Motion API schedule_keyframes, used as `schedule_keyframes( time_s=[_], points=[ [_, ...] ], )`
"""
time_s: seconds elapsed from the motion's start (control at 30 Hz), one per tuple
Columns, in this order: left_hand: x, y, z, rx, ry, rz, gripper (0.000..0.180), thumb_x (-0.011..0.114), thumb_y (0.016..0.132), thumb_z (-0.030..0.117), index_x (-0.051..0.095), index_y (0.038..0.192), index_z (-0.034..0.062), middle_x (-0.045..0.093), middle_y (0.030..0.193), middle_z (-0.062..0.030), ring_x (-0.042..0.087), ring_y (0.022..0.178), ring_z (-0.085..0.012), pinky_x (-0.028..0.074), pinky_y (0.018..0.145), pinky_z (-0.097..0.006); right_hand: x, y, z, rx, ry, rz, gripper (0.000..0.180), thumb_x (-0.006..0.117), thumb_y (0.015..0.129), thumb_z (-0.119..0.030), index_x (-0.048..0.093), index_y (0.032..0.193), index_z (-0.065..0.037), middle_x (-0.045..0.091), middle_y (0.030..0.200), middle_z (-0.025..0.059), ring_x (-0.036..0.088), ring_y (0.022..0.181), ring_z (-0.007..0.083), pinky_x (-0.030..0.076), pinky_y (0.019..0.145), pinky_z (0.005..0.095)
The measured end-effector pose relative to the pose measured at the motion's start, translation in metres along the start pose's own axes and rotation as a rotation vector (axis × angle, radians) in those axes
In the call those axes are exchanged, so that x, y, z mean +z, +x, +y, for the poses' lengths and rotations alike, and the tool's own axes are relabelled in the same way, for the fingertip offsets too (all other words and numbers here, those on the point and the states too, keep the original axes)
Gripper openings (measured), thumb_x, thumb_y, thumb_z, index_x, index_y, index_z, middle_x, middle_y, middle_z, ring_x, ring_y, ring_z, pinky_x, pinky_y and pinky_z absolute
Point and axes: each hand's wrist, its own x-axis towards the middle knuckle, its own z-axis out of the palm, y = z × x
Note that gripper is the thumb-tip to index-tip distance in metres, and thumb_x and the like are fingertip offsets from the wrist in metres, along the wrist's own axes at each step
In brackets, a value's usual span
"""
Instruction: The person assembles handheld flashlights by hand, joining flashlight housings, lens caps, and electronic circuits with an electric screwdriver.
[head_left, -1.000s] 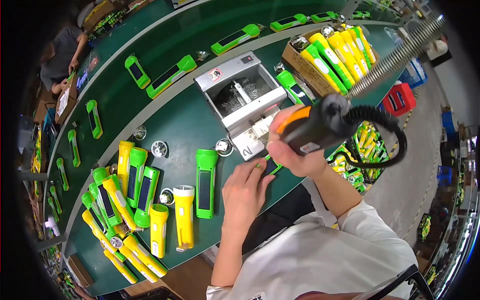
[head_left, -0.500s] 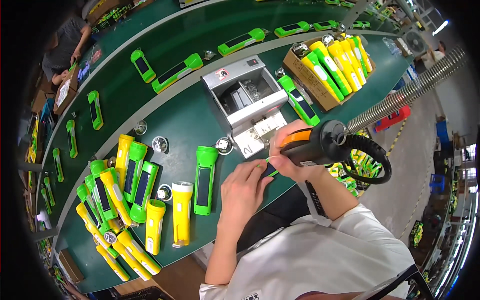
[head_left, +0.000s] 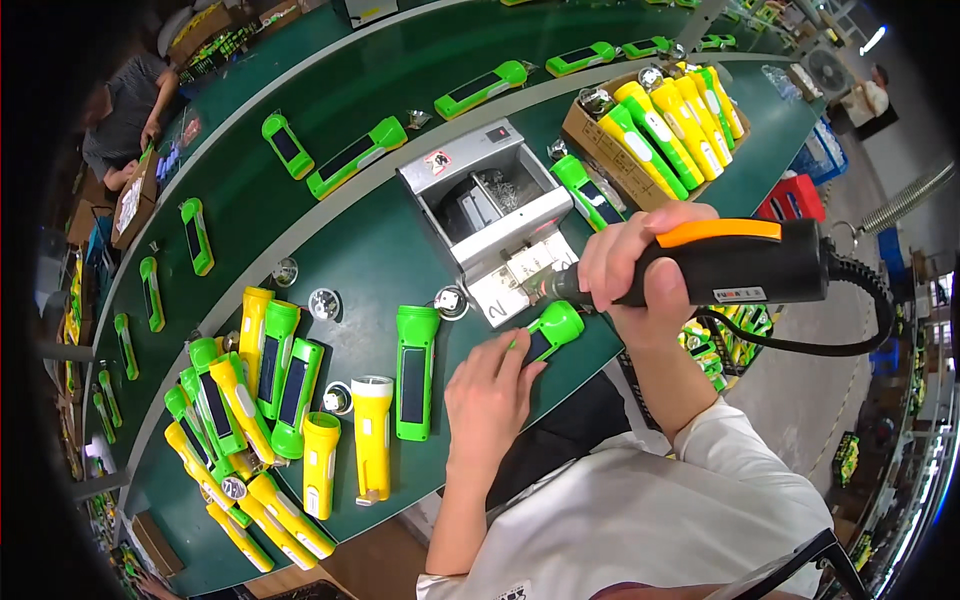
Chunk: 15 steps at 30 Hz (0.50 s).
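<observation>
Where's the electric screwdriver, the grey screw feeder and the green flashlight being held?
Electric screwdriver (head_left: pixel 750 265): head view, on its black body.
Grey screw feeder (head_left: pixel 518 230): head view, on its front wall.
Held green flashlight (head_left: pixel 559 323): head view, on its wide end.

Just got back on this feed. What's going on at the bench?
A person's right grip holds a black power screwdriver, its tip near the front of the grey box of small metal parts. The left grip holds a green flashlight. More green and yellow flashlights lie to the left, and a carton at upper right holds others.
</observation>
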Motion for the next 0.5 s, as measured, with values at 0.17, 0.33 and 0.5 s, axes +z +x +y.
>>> schedule_keyframes(
  time_s=[0.17,0.33,0.5],
  points=[
    [-0.003,0.0,-0.003,0.002,-0.017,0.007,0.037,0.082,0.08,0.014,0.069,0.113,0.0032,0.07,0.108,-0.0093,0.067,0.091,-0.0282,0.055,0.075,-0.039,0.0,-0.001,0.008,0.032,-0.104,-0.039,0.035,0.065,0.101,-0.025,0.043,0.12,-0.006,0.052,0.066,0.0041,0.051,0.05,0.0135,0.048,0.052,0.0308],
    [0.002,0.0,-0.005,0.008,-0.017,-0.01,0.039,0.083,0.079,0.013,0.069,0.114,0.0025,0.071,0.109,-0.0098,0.068,0.092,-0.0283,0.056,0.076,-0.038,0.016,0.013,0.01,0.216,-0.383,0.112,0.017,0.077,0.086,-0.004,0.064,0.097,-0.003,0.064,0.079,0.0005,0.057,0.066,0.0047,0.045,0.057,0.0231],
    [0.007,-0.003,-0.012,0.053,0.044,0.049,0.039,0.081,0.08,0.019,0.071,0.115,0.0043,0.07,0.109,-0.0082,0.068,0.094,-0.0246,0.054,0.074,-0.037,0.027,0.045,0.014,0.357,-0.165,0.071,0.013,0.068,0.091,-0.002,0.06,0.1,0.003,0.055,0.056,0.0022,0.053,0.043,0.0101,0.042,0.041,0.025]
  ],
)
